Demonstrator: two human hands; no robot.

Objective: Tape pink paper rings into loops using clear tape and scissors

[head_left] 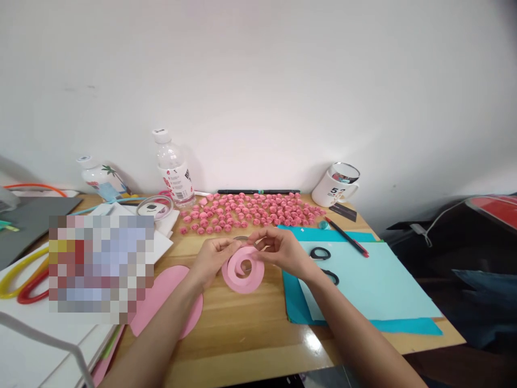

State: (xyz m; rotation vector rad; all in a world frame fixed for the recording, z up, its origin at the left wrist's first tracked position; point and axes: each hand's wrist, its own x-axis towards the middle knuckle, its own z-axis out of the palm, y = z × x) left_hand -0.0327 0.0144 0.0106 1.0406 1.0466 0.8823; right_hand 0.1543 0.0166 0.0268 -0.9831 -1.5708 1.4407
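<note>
Between my hands, above the wooden table, hangs a pink paper spiral (229,276), its coils drooping loosely. My left hand (216,258) pinches it at the upper left edge. The fingers of my right hand (278,250) close on its upper right side. Just behind the fingertips a round, greyish rim (241,237) shows, mostly hidden. A pink paper circle (165,296) lies flat under my left forearm, which covers part of it. Many small rolled pink paper roses (258,209) are spread in rows beyond my hands.
Right of my hands, blue sheets (293,302) lie beneath pale blue paper (375,280) with black-handled scissors (320,253) and a red-and-black pen (347,237). A mug (335,186) and a bottle (173,172) stand by the wall. Papers and yellow-red scissors (28,291) occupy the left.
</note>
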